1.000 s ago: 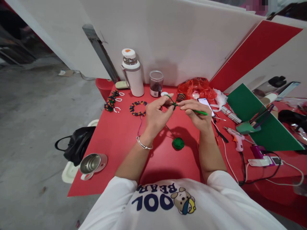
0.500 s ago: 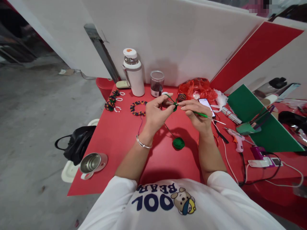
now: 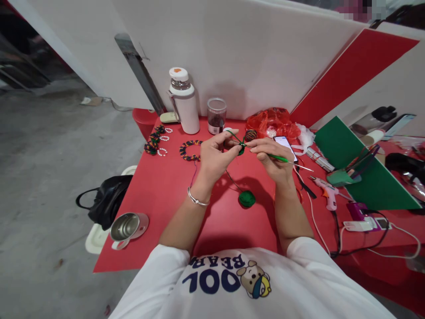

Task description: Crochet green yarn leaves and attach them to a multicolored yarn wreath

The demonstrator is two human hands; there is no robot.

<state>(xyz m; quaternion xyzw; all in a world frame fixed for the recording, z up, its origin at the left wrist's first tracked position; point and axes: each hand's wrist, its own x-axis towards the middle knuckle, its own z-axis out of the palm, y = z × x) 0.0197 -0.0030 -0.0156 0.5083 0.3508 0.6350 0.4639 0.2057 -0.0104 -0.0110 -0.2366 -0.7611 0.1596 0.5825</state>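
Note:
Above the middle of the red table (image 3: 159, 208), my left hand (image 3: 215, 159) pinches a small piece of green crochet work (image 3: 241, 148), with green yarn looped over its fingers. A strand runs down from it to a small green yarn ball (image 3: 247, 198) lying on the table. My right hand (image 3: 274, 159) is closed on a green-handled crochet hook (image 3: 282, 159); its tip meets the green piece, and its metal end points right. The two hands nearly touch.
At the back stand a white flask (image 3: 183, 104), a clear jar (image 3: 216, 116), a red plastic bag (image 3: 272, 122) and a phone (image 3: 284, 145). Multicoloured crochet rings (image 3: 191, 149) lie at the left. A steel cup (image 3: 125, 227) sits near the front left corner. A glue gun (image 3: 327, 192), cables and green board (image 3: 361, 173) are at the right.
Both hands stay in nearly the same place. The hook and the green piece shift slightly as the fingers work; the yarn ball has not moved.

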